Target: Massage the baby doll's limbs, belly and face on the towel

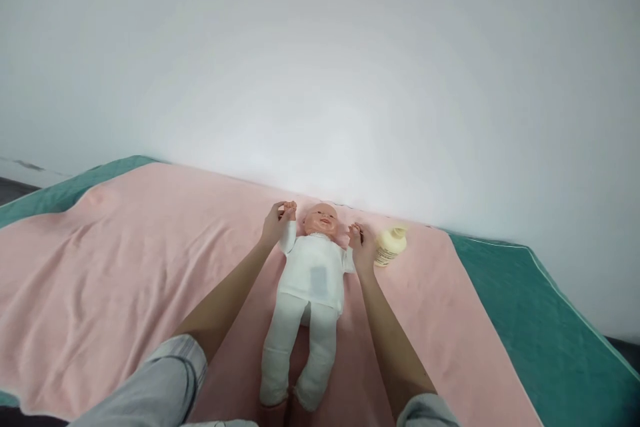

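Observation:
A baby doll (305, 270) in a white top and white trousers lies on its back, head away from me, its arms raised beside its head. My left hand (275, 223) is closed round the doll's hand and wrist at the left. At the right, my right hand (363, 247) is closed on the doll's other hand, which my fingers partly cover. Just beyond my right hand stands a pale yellow bottle (391, 245) with a pump-like top and small print on its side.
A pink blanket (165, 247) with wrinkles at the left lies under the doll. It covers a green mattress (540, 327) that shows at both sides. A white wall (320, 80) rises directly behind the far edge.

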Motion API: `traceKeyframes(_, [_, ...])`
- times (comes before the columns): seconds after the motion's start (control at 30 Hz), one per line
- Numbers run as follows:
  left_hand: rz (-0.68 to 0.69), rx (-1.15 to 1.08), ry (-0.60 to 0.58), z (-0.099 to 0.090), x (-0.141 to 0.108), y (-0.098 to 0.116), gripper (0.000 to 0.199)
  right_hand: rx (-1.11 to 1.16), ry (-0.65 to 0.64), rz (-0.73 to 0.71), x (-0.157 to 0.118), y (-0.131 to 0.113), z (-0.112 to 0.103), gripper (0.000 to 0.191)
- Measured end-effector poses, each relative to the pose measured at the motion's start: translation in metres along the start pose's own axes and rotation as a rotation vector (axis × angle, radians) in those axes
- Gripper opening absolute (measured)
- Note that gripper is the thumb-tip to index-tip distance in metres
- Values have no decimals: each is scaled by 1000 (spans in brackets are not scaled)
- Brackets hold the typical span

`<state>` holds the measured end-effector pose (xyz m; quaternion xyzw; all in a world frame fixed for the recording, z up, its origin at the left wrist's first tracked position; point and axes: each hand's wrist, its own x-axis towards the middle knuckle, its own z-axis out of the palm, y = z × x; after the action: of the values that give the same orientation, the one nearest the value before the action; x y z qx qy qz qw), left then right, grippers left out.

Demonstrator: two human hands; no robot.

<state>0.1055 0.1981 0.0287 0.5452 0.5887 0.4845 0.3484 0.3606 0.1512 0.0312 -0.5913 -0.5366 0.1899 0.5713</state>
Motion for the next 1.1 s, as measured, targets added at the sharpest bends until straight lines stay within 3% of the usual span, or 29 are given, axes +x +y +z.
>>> traceKeyframes(0.2, [-33, 60, -95, 24, 25, -23, 37, -48, -170, 124, 29, 16, 8, 42])
traceKeyframes(0.37, [-60, 82, -86, 30, 25, -41, 39, -77, -198, 191, 30, 27, 11, 36])
traceKeyframes(0.57, [-48, 62, -73, 27, 20, -39, 38, -70, -175, 197, 30, 31, 13, 37])
traceKeyframes(0.83, [26, -35, -10, 4, -4, -20, 53, 39, -75, 75, 3, 11, 0, 51])
traceKeyframes(0.97, [110, -59, 20, -20, -28, -12, 52, 121, -27, 26, -29, -4, -13, 49])
traceKeyframes(1.1, [193, -18, 124, -43, -65, -14, 48, 4, 80, -11, -68, -24, -29, 41])
